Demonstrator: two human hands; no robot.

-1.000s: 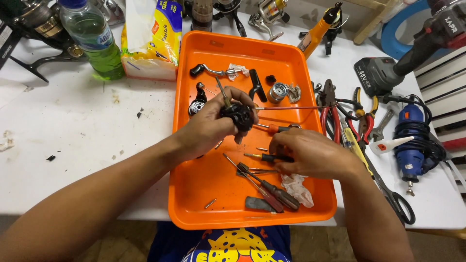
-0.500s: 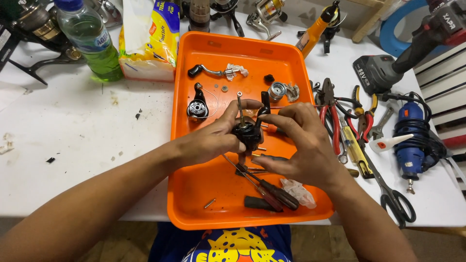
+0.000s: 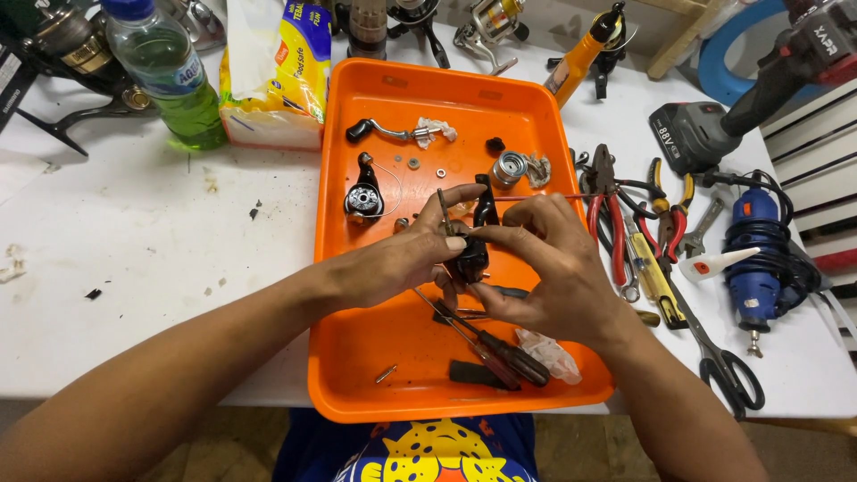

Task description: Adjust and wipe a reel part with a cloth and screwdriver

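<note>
Both hands (image 3: pixel 482 259) hold a black reel body (image 3: pixel 473 254) over the orange tray (image 3: pixel 357 357) of parts.

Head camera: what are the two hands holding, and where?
Both hands, left hand and right hand, hold a small black fishing reel body by its sides, above the orange plastic tray.

Both hands are meeting over the orange tray (image 3: pixel 357 375), the left hand (image 3: pixel 393 265) and the right hand (image 3: pixel 544 268) gripping a small black reel body (image 3: pixel 473 254) between their fingertips. Screwdrivers (image 3: pixel 500 350) are lying in the tray just below the hands, with a black crank handle (image 3: pixel 384 132) and a round spool (image 3: pixel 509 168) resting farther back. Red-handled pliers (image 3: pixel 611 214) and a blue rotary tool (image 3: pixel 754 259) are sitting on the white table (image 3: pixel 134 268) to the right of the tray, while a green bottle (image 3: pixel 170 76) is standing at the back left.
</note>
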